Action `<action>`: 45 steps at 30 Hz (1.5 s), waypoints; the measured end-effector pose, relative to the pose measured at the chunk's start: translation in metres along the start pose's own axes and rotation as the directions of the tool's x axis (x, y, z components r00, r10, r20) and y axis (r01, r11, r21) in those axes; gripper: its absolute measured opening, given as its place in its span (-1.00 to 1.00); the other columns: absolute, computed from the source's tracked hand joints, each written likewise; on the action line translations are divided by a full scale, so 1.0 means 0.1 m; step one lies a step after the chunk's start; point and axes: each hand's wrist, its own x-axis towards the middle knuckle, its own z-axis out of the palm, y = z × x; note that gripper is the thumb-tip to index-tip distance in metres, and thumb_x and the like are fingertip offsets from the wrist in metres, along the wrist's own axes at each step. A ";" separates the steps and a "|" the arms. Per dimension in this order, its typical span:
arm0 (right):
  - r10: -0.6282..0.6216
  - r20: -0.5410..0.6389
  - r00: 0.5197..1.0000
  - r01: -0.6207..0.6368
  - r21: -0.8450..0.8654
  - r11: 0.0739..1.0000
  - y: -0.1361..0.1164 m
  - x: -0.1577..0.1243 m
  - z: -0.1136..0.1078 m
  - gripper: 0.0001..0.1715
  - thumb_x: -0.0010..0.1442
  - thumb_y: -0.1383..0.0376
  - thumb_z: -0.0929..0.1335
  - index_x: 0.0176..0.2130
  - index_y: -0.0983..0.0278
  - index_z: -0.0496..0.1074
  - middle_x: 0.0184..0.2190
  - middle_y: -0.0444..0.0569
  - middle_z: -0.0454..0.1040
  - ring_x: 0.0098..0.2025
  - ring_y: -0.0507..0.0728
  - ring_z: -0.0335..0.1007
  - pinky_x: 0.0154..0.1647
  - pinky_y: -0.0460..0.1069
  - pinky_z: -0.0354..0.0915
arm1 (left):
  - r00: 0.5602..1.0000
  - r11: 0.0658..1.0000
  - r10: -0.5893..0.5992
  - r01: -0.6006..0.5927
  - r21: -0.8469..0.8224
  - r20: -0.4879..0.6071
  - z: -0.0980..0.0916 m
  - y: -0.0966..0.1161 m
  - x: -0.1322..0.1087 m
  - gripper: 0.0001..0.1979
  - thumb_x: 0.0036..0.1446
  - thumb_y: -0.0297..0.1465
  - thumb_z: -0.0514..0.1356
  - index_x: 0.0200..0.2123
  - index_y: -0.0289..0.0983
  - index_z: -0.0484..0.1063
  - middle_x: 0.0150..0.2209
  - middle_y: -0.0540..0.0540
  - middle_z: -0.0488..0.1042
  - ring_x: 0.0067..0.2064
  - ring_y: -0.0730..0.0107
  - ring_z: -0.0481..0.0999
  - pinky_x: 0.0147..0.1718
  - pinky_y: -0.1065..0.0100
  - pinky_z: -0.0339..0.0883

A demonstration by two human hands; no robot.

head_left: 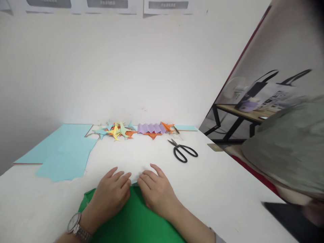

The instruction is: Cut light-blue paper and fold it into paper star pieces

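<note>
My left hand (113,189), with a metal-band watch on its wrist, and my right hand (154,189) face each other at the front of the white table. Between their fingertips shows a sliver of light blue paper (135,184); most of it is hidden behind the fingers. Both hands have bent fingers closed on this paper. Green cloth (136,216) spreads below them and under my forearms. Black-handled scissors (180,148) lie partly open beyond my right hand, apart from it.
Light blue paper sheets (65,145) lie at the left. Folded paper shapes (118,130) in several colours and a pleated purple paper (151,128) line the wall. At the right, another person's grey-green clothing (283,145) is beside the table, with a bag (270,92) on a desk behind.
</note>
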 end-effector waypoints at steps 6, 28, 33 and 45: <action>0.071 -0.070 0.995 -0.072 -0.010 0.997 0.15 -0.01 -0.03 -0.76 0.02 0.53 0.21 -0.33 0.32 0.38 -0.43 -0.03 0.49 -0.30 0.10 0.35 0.04 0.15 0.09 | 0.999 1.000 -0.015 0.015 0.005 -0.047 0.00 -0.11 -0.03 -0.80 0.12 -0.52 0.01 -0.29 -0.27 0.43 -0.17 -0.03 0.54 -0.21 0.32 0.49 -0.05 0.13 0.23; 0.013 -0.101 0.995 -0.011 0.019 1.000 0.13 -0.02 -0.04 -0.73 0.12 0.57 0.18 -0.28 0.34 0.37 -0.42 -0.05 0.52 -0.25 0.13 0.38 -0.02 0.16 0.11 | 0.997 0.999 0.026 -0.024 0.029 -0.066 0.01 -0.15 -0.07 -0.82 0.10 -0.50 0.06 -0.30 -0.29 0.45 -0.16 -0.08 0.53 -0.18 0.25 0.47 -0.06 0.10 0.22; 0.038 -0.147 0.988 -0.041 -0.019 0.999 0.14 -0.01 -0.05 -0.72 0.05 0.60 0.21 -0.30 0.34 0.37 -0.45 -0.06 0.52 -0.29 0.12 0.39 -0.07 0.13 0.14 | 0.997 0.997 0.006 0.000 0.081 -0.081 -0.02 -0.27 -0.08 -0.83 0.10 -0.50 0.07 -0.29 -0.28 0.44 -0.17 -0.06 0.54 -0.21 0.26 0.49 -0.07 0.10 0.24; 0.086 -0.186 0.979 -0.095 -0.038 0.995 0.12 -0.03 -0.04 -0.70 0.07 0.61 0.21 -0.28 0.34 0.39 -0.40 -0.04 0.55 -0.34 0.07 0.40 -0.15 0.05 0.17 | 0.988 0.972 -0.028 0.062 0.228 -0.149 -0.07 -0.33 -0.09 -0.81 0.11 -0.50 0.04 -0.33 -0.33 0.45 -0.26 -0.09 0.57 -0.42 0.36 0.52 -0.35 0.25 0.37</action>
